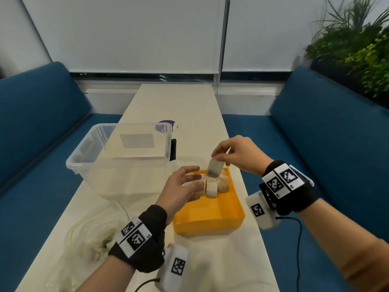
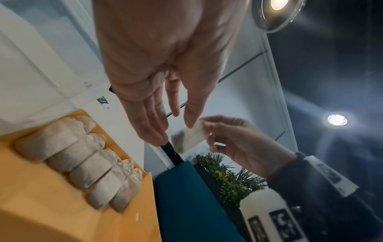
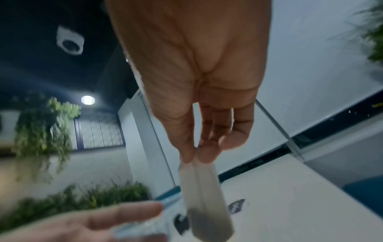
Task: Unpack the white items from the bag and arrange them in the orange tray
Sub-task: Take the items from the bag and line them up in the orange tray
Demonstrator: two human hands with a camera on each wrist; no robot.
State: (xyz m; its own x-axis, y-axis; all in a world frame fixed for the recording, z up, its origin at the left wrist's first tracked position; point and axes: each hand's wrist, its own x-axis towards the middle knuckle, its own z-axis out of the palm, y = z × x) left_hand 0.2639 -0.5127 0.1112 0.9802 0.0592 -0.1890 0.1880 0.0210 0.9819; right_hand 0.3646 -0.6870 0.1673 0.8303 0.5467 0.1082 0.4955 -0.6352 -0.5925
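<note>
The orange tray (image 1: 219, 211) sits on the white table, with a row of several white packets (image 1: 212, 185) standing along its far end. Seen from the left wrist, those white packets (image 2: 82, 165) lie side by side in the tray (image 2: 51, 204). My right hand (image 1: 221, 155) pinches a white sachet (image 1: 215, 168) by its top edge, and it hangs just above the row. The sachet (image 3: 205, 201) dangles from thumb and fingertip of the right hand (image 3: 194, 159). My left hand (image 1: 189, 182) hovers over the tray's left side with fingers straight, holding nothing. The clear bag (image 1: 90, 239) lies crumpled at the near left.
An empty clear plastic bin (image 1: 117, 157) stands left of the tray, with a purple sticker (image 1: 166, 125) on the table behind it. Blue bench seats (image 1: 328, 148) flank the narrow table. Plants (image 1: 362, 47) fill the far right. A cable (image 1: 299, 249) hangs from my right wrist.
</note>
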